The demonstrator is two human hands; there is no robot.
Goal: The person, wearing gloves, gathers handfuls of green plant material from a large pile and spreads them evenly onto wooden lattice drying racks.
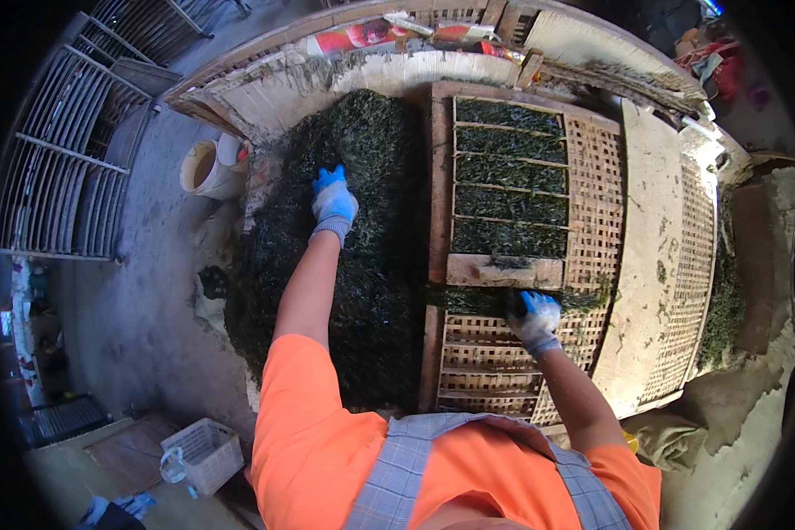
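My left hand (334, 201), in a blue and grey glove, reaches to the upper part of a big heap of dark green stringy plant matter (362, 291). Its fingertips are slightly apart at the heap's surface, with nothing seen between them. My right hand (536, 320), gloved alike, rests on a loose strip of the same greens (477, 300) lying across a slatted rack. Its fingers curl into the strip and partly hide it. Just beyond that hand lies a short wooden board (505, 269). Farther off, a divided wooden frame (511, 162) holds several rows of greens.
The lattice rack (592, 168) is edged by a pale plank (642, 238) on its right. A low curved wall (389, 72) runs behind heap and rack. At left stand a bucket (205, 170) and barred racks (71, 132); a pale plastic basket (210, 455) is lower left.
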